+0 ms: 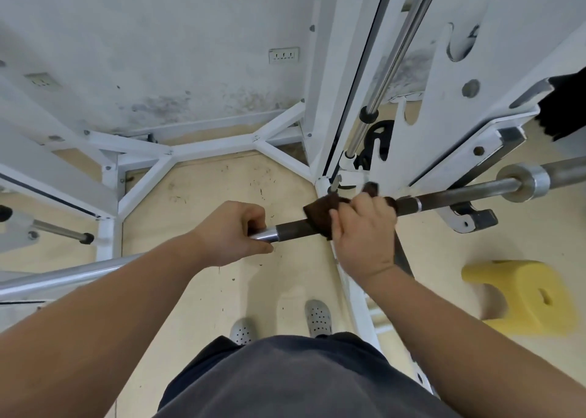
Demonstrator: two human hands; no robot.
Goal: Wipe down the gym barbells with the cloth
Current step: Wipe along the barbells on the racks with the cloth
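Note:
A long steel barbell (469, 192) runs from lower left to upper right across the middle of the view, resting in a white rack. My left hand (233, 232) is closed around the bar where its shiny part meets the dark knurled part. A dark brown cloth (322, 213) is wrapped over the bar just to the right. My right hand (364, 227) grips the bar through that cloth. Part of the cloth shows past my fingers on the right side. The bar's collar and sleeve (526, 181) stick out at the far right.
The white rack frame (348, 69) with a chrome guide rod (396, 50) stands behind the bar. Its base struts (177, 154) lie on the wooden floor. A yellow foam stool (523, 294) sits at the right. My feet in grey clogs (318, 317) stand below the bar.

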